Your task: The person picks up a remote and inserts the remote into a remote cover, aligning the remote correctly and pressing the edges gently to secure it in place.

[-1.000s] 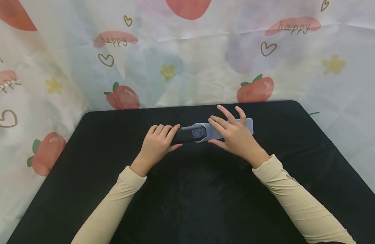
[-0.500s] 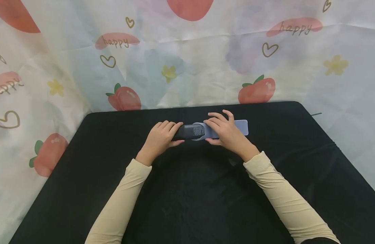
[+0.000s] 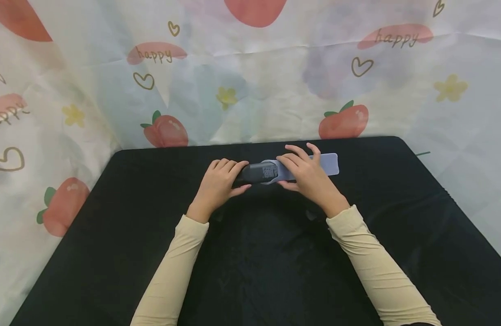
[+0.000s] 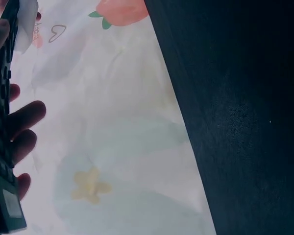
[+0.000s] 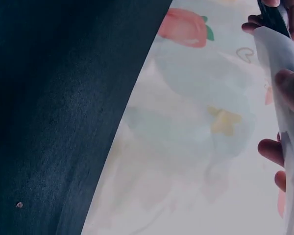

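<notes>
In the head view, my left hand (image 3: 219, 183) grips the left part of a black remote control (image 3: 256, 173), whose upward side bears a printed code patch. Its button side shows dimly in the left wrist view as a dark remote control (image 4: 1, 107), fingers behind it. The remote's right end sits in the wide, cut-out mouth of a pale lilac sleeve (image 3: 329, 164). My right hand (image 3: 311, 179) holds that sleeve near the mouth, thumb on the near edge and fingers on the far one, two fingers lifted. The right wrist view has the pale sleeve (image 5: 291, 127) between thumb and fingers.
Both hands are above a black-covered table (image 3: 250, 262), towards its far edge. Behind and to the left hangs a pale curtain (image 3: 250, 90) printed with fruit, hearts and flowers. A small speck (image 5: 19, 204) shows on the black cloth in the right wrist view.
My right hand has shifted left along the sleeve, closer to its mouth, and its fingers are less spread. My left hand has moved slightly right with the remote control.
</notes>
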Available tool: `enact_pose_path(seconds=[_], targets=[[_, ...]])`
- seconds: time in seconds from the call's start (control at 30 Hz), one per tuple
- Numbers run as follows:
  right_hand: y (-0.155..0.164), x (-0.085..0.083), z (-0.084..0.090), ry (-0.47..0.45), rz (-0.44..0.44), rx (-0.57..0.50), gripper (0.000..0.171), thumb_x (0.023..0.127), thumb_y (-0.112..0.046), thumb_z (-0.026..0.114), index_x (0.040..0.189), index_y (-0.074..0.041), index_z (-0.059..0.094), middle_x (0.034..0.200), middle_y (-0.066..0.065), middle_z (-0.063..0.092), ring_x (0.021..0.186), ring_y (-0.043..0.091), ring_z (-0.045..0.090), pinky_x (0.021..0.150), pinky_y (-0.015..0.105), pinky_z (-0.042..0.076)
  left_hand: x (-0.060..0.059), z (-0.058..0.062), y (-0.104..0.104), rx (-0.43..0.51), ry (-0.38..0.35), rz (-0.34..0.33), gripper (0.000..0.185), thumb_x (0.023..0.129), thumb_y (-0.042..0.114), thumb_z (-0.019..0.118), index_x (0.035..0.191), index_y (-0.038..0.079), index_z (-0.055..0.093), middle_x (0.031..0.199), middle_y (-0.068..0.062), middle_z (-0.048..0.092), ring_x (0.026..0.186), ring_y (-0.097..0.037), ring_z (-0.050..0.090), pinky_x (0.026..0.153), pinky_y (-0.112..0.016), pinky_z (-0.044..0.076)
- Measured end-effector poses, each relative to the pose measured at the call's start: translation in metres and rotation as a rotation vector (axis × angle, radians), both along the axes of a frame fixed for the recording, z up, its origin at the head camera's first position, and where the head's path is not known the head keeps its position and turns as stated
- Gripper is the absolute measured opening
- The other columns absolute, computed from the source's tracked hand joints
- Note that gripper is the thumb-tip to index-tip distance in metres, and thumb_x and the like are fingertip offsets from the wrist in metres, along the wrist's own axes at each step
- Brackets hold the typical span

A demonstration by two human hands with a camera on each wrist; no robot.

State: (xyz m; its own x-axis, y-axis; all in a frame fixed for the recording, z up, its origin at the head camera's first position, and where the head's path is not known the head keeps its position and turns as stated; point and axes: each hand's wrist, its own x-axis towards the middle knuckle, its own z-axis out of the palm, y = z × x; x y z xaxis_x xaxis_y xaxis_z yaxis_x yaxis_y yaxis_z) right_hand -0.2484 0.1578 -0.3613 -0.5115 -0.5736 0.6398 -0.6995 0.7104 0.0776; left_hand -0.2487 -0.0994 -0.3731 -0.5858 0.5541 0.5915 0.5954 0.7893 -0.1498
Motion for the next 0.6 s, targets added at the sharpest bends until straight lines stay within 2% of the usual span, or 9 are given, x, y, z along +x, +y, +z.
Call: enact_pose_path(seconds=[0.27,0.4,0.6], targets=[[0.0029,0.0004,-0.0009,0.073,-0.018,-0.012,0.061,0.064,-0.028,0.086,0.115,-0.005,0.061,0.107,0.011,0.066,0.119,0.031,0.051,0.099,0.062,0.023,0.0044,0.001,-0.0075,0.069,-0.07,0.061,0.06,0.074,0.048,0.074,0.121,0.015,0.058,0.101,-0.005,0.062,0.094,-0.024,0.057,0.088,-0.041,0.044],[0.0011,0.0024,-0.0016,0.044,-0.01,-0.013,0.064,0.063,-0.03,0.087,0.117,-0.006,0.061,0.107,0.011,0.066,0.119,0.031,0.05,0.099,0.062,0.023,0.0072,0.0019,-0.009,0.085,-0.077,0.062,0.058,0.074,0.045,0.075,0.12,0.014,0.058,0.101,-0.005,0.06,0.094,-0.024,0.056,0.089,-0.041,0.044],[-0.0046,0.0045,-0.0046,-0.013,-0.003,-0.028,0.066,0.06,-0.024,0.088,0.117,-0.005,0.062,0.107,0.011,0.067,0.118,0.03,0.051,0.101,0.06,0.024,0.008,0.0027,-0.0082,0.092,-0.068,0.032,0.056,0.075,0.04,0.077,0.119,0.012,0.059,0.099,-0.007,0.059,0.094,-0.025,0.055,0.092,-0.042,0.043]])
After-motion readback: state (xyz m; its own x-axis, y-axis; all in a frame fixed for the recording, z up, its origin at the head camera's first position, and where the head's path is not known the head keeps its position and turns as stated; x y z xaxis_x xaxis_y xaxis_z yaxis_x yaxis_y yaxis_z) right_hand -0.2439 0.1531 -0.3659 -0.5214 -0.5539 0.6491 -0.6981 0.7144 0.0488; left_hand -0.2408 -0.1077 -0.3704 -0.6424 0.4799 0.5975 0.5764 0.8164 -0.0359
